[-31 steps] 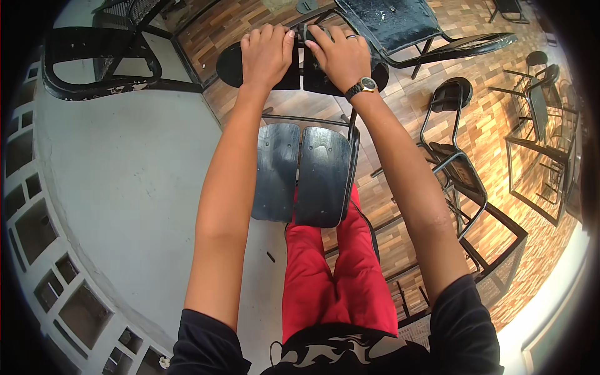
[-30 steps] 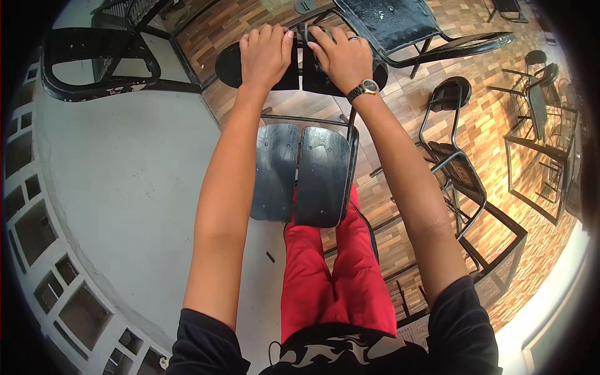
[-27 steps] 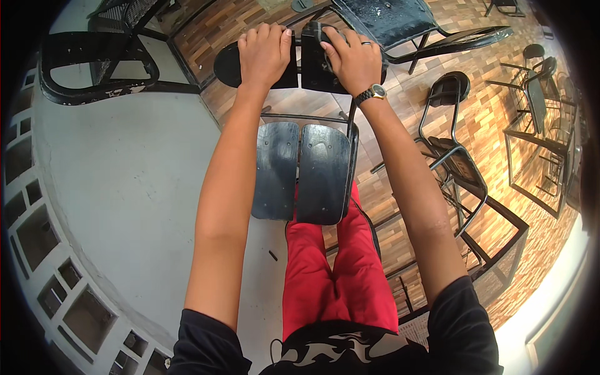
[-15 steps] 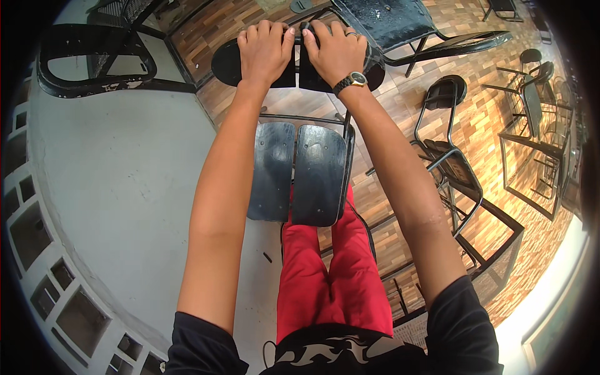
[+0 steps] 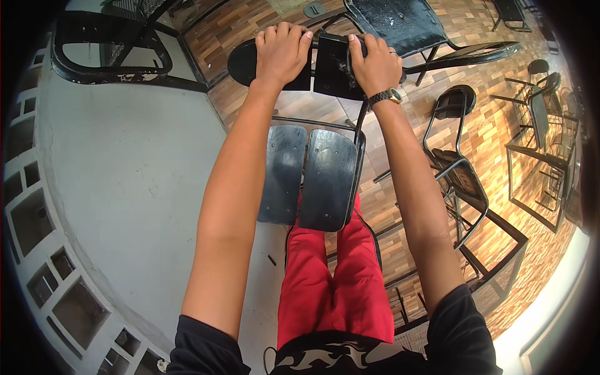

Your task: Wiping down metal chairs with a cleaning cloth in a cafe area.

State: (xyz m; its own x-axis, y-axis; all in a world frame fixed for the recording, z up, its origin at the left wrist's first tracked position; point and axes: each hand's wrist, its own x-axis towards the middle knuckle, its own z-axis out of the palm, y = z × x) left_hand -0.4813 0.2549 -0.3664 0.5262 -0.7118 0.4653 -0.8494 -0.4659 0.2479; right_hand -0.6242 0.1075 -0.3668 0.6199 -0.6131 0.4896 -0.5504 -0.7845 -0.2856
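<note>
A black metal-framed chair with a two-panel seat (image 5: 325, 178) stands in front of my legs. Its backrest (image 5: 241, 64) is also split into two dark panels. My left hand (image 5: 280, 55) is closed over the top edge of the left panel, fingers on the far side. At the outer end of the right panel, my right hand (image 5: 377, 65) grips the top, wearing a dark watch (image 5: 392, 96). A rough dark patch shows beside the right thumb; I cannot make out what it is.
Another black chair (image 5: 397, 25) stands just beyond, and one more (image 5: 461, 169) lies to the right. Further chairs (image 5: 535, 103) sit at the far right. A black frame (image 5: 112, 47) is at the upper left, above a grey surface (image 5: 144, 169) beside a wall with square openings (image 5: 81, 306).
My right hand has slid outward along the backrest from near the middle to its right end. The left hand keeps its place on the left panel. The whole view has shifted slightly.
</note>
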